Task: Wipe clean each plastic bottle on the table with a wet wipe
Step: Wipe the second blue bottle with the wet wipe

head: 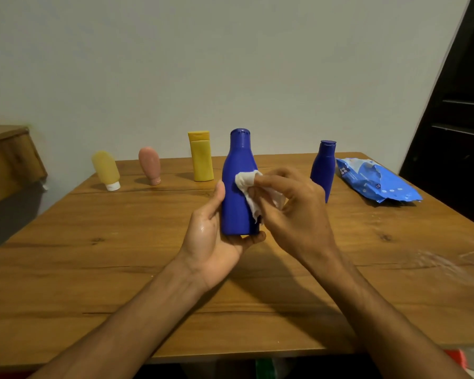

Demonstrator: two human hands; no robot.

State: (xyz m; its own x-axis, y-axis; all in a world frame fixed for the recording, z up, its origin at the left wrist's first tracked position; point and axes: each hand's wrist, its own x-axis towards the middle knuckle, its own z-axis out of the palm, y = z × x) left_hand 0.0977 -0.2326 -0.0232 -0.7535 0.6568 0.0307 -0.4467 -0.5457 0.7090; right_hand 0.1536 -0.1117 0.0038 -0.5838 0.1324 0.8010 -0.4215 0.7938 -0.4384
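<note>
Quick count of what was on the wooden table (121, 255): five plastic bottles in all. Two were dark blue, a large blue bottle (237, 187) and a small blue bottle (323, 170). Then there was one flat-sided yellow bottle (201, 157), one pale yellow tube (106, 168) standing on its white cap, and one pink tube (149, 164), also cap-down. Four of them stood in a loose row along the far side, near the wall.

The fifth, the large blue one, was up off the table, centre frame and upright. The left hand (214, 239) gripped it low down, thumb on the left side and fingers curled under and behind the base. The right hand (293, 206) pinched the single white wet wipe (245, 179), bunched up and pressed against the front of that bottle around mid-height.

There was just one blue wipes pack (372, 181), crumpled and lying at the far right, just beside the small blue bottle. Couldn't see inside it. Every cap looked closed and the plastic was opaque, so no telling what was in the bottles either.

There was also a streaky wet smear (449, 258) on the tabletop at the right.
</note>
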